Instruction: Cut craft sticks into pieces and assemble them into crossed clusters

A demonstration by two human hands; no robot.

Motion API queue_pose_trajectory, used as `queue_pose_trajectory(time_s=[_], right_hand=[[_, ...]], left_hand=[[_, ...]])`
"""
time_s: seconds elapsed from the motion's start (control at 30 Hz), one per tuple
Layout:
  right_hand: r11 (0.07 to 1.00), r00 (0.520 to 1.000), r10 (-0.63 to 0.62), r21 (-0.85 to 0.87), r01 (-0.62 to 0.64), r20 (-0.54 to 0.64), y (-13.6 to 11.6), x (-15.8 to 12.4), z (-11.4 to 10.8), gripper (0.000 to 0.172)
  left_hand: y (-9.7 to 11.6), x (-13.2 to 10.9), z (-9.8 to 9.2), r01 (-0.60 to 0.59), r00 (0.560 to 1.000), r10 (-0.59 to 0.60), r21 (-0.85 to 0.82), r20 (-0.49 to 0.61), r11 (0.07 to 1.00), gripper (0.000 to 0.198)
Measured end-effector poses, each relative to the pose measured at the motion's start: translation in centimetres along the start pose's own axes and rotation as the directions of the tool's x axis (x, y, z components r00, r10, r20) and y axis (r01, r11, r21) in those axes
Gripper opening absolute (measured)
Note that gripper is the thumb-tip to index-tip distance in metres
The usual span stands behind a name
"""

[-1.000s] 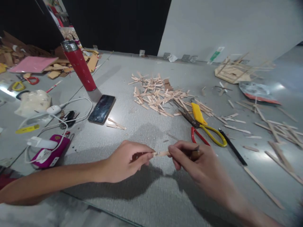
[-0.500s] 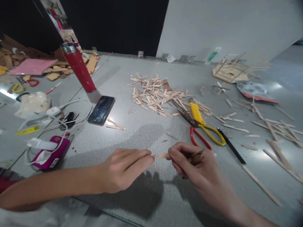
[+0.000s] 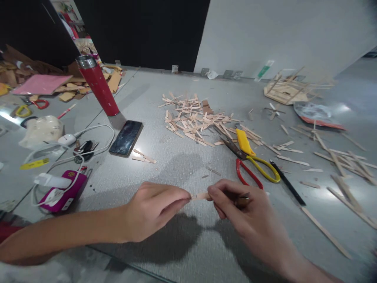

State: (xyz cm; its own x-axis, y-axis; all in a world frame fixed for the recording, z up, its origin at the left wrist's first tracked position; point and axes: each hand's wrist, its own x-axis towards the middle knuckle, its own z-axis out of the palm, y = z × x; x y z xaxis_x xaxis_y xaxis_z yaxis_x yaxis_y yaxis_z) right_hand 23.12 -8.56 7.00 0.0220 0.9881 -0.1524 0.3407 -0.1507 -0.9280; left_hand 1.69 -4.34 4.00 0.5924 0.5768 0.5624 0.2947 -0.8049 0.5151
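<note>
Between my two hands is a small flat wooden stick (image 3: 202,195), held just above the grey table. My left hand (image 3: 159,210) pinches its left end between thumb and fingertips. The other end is gripped by the thumb and index finger of my right hand (image 3: 244,214). A dark, partly hidden object (image 3: 243,199) also rests within the curled fingers of that right hand; its kind cannot be made out. Just beyond the right hand lie scissors (image 3: 240,153) with one red and one yellow handle, next to a yellow cutter (image 3: 244,140).
Many cut wooden sticks (image 3: 197,118) are heaped in the middle. A phone (image 3: 126,137), red bottle (image 3: 98,86) and purple power strip (image 3: 63,190) with cables stand left. To the right lie a black pen (image 3: 288,182), longer sticks and a stick frame (image 3: 290,90).
My left fingers have shifted slightly around the stick's end, the thumb and fingers now pinching closer together. The right hand keeps its grip almost unmoved.
</note>
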Motion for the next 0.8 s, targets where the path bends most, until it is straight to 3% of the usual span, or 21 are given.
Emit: queue_pose_trajectory(time_s=[0.1, 0.2, 0.43, 0.6, 0.8], right_hand=[[1.000, 1.000, 0.017, -0.018, -0.016, 0.026, 0.3, 0.2, 0.2, 0.044], [0.999, 0.998, 0.031, -0.018, -0.031, 0.047, 0.7, 0.3, 0.5, 0.047], [0.999, 0.995, 0.035, 0.010, -0.036, 0.090, 1.2, 0.5, 0.9, 0.049], [1.000, 0.993, 0.026, -0.010, -0.025, 0.116, 1.5, 0.6, 1.0, 0.050], [0.997, 0.992, -0.048, -0.052, 0.054, 0.119, 1.7, 0.6, 1.1, 0.046]], left_hand=[[-0.5, 0.3, -0.4, -0.119, 0.984, 0.113, 0.031, 0.140, 0.992, 0.022], [-0.8, 0.5, -0.6, -0.255, 0.933, 0.208, 0.132, 0.292, 0.958, 0.026], [-0.7, 0.6, -0.2, -0.511, 0.844, 0.350, 0.416, 0.406, 0.752, 0.020], [-0.3, 0.6, 0.2, -0.520, 0.842, 0.329, 0.483, 0.428, 0.704, 0.020], [-1.0, -0.3, 0.6, -0.366, 0.909, 0.222, 0.420, 0.354, 0.830, 0.026]])
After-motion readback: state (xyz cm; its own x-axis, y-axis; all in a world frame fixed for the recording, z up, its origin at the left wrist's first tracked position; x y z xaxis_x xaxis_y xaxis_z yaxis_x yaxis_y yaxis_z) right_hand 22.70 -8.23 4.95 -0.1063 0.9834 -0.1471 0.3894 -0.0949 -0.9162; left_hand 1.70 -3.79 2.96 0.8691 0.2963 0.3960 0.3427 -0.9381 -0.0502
